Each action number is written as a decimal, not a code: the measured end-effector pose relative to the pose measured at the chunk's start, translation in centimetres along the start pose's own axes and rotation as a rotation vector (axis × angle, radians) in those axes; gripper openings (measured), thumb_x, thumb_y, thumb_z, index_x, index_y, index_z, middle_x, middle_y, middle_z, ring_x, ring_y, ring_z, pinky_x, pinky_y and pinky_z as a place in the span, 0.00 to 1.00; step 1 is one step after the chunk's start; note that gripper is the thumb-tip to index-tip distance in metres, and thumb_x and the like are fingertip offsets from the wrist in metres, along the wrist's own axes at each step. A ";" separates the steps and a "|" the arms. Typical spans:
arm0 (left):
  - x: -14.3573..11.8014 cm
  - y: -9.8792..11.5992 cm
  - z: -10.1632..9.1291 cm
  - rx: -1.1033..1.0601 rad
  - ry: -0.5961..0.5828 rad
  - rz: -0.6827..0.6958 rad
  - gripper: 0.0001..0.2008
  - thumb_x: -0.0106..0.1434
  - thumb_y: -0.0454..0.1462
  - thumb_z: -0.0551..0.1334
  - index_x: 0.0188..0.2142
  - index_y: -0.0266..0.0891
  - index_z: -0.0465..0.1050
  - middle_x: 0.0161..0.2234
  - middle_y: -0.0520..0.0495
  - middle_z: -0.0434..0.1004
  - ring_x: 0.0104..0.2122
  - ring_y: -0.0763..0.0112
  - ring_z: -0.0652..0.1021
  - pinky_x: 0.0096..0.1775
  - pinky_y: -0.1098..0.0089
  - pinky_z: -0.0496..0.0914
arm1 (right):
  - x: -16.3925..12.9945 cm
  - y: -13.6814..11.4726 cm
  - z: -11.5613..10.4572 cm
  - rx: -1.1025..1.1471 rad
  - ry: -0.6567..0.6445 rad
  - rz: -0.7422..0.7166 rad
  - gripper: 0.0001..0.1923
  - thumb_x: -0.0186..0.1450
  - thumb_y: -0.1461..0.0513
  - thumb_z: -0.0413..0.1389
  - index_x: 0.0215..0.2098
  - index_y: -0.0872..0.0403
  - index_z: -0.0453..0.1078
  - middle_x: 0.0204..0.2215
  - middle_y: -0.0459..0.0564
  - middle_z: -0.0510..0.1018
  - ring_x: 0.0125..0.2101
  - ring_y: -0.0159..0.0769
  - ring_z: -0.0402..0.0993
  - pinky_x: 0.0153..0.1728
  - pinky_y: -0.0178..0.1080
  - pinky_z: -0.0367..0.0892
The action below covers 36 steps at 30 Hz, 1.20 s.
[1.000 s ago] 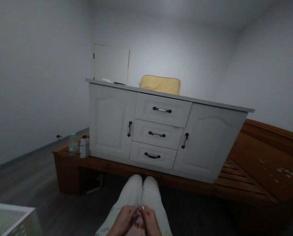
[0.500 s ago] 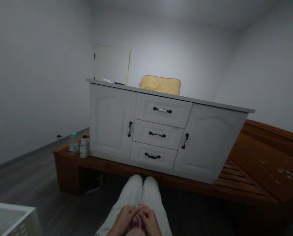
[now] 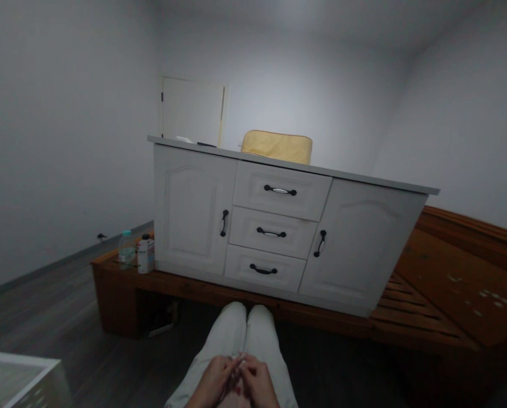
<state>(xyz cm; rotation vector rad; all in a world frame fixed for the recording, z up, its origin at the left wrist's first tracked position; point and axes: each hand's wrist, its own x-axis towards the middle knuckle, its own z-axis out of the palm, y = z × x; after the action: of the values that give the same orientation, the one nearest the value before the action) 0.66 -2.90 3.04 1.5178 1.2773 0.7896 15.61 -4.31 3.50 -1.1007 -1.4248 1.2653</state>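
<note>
Head: reddish item between left grip, right grip.

Cabinet blocks hands ahead; open room beside knees.

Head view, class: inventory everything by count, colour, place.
cabinet: 1, white, centre
bench: 1, brown, under cabinet
handles: 5, mostly black, cabinet front
rounded thing: 1, yellow, cabinet's top edge
bottle: 1, clear, bench's left end
container: 1, white, beside bottle
small items: 2, white, dark, cabinet top
walls: 3, pale, around
door: 1, white, back left
floor: 1, grey, below
frame: 1, white, bottom left
held thing: 1, red and pale, bottom centre
legs: 2, pale trousers, bottom centre
hands: 2, bare, at held thing
</note>
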 end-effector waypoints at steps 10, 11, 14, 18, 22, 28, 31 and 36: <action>0.1 -0.1 0.2 -0.018 0.042 -0.007 0.38 0.54 0.68 0.48 0.20 0.36 0.74 0.19 0.46 0.76 0.22 0.67 0.73 0.28 0.69 0.64 | -0.1 -0.7 0.2 0.025 0.006 0.025 0.31 0.59 0.39 0.53 0.39 0.56 0.78 0.36 0.55 0.82 0.40 0.46 0.76 0.44 0.45 0.68; 0.1 -0.1 0.2 -0.055 0.031 -0.011 0.39 0.55 0.68 0.48 0.20 0.36 0.74 0.19 0.46 0.76 0.22 0.67 0.73 0.30 0.69 0.65 | -0.2 -0.8 0.3 0.012 0.012 0.039 0.30 0.59 0.39 0.53 0.38 0.55 0.78 0.34 0.55 0.82 0.37 0.44 0.76 0.41 0.43 0.69; 0.1 -0.3 0.2 -0.003 0.044 -0.043 0.40 0.54 0.68 0.47 0.18 0.35 0.73 0.16 0.48 0.72 0.21 0.68 0.71 0.28 0.68 0.62 | -0.3 -0.9 0.3 0.039 0.058 0.146 0.36 0.56 0.34 0.49 0.37 0.54 0.78 0.29 0.53 0.81 0.30 0.42 0.74 0.32 0.42 0.69; 0.2 -0.5 0.0 0.153 0.117 -0.022 0.42 0.50 0.72 0.44 0.19 0.36 0.72 0.19 0.47 0.72 0.23 0.68 0.69 0.28 0.68 0.59 | -0.1 -0.5 0.2 -0.033 0.083 0.110 0.35 0.53 0.34 0.54 0.33 0.55 0.80 0.44 0.60 0.81 0.47 0.52 0.75 0.52 0.50 0.66; 0.0 -0.2 0.0 0.076 0.040 -0.056 0.42 0.51 0.71 0.44 0.18 0.36 0.73 0.18 0.47 0.73 0.22 0.68 0.70 0.28 0.68 0.61 | 0.1 -0.3 0.4 -0.032 0.038 0.106 0.33 0.53 0.35 0.55 0.24 0.56 0.77 0.42 0.61 0.82 0.43 0.51 0.77 0.47 0.49 0.68; -0.8 1.8 -0.4 0.008 0.038 -0.056 0.42 0.54 0.69 0.43 0.19 0.36 0.75 0.19 0.45 0.76 0.25 0.67 0.72 0.31 0.69 0.65 | 0.2 0.3 1.2 0.070 0.173 0.180 0.35 0.58 0.34 0.46 0.30 0.55 0.73 0.26 0.52 0.77 0.29 0.41 0.75 0.33 0.43 0.69; -1.1 2.5 -0.9 -0.001 0.001 0.001 0.41 0.57 0.67 0.41 0.22 0.36 0.76 0.17 0.49 0.72 0.23 0.70 0.69 0.30 0.70 0.64 | 0.3 0.7 0.6 -0.108 0.347 0.024 0.33 0.55 0.33 0.50 0.33 0.52 0.73 0.38 0.55 0.76 0.44 0.45 0.72 0.50 0.45 0.66; -0.9 2.0 -0.8 -0.024 0.010 -0.006 0.38 0.55 0.68 0.44 0.17 0.38 0.69 0.14 0.55 0.58 0.21 0.74 0.58 0.25 0.70 0.57 | 0.4 1.3 0.3 -0.202 0.308 0.039 0.36 0.57 0.31 0.41 0.23 0.53 0.66 0.24 0.48 0.69 0.31 0.38 0.66 0.37 0.42 0.64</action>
<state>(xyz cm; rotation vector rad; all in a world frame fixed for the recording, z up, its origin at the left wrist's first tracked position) 0.42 -3.57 5.21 1.4922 1.2746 0.8073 15.34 -3.87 2.23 -1.3999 -1.3195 0.9425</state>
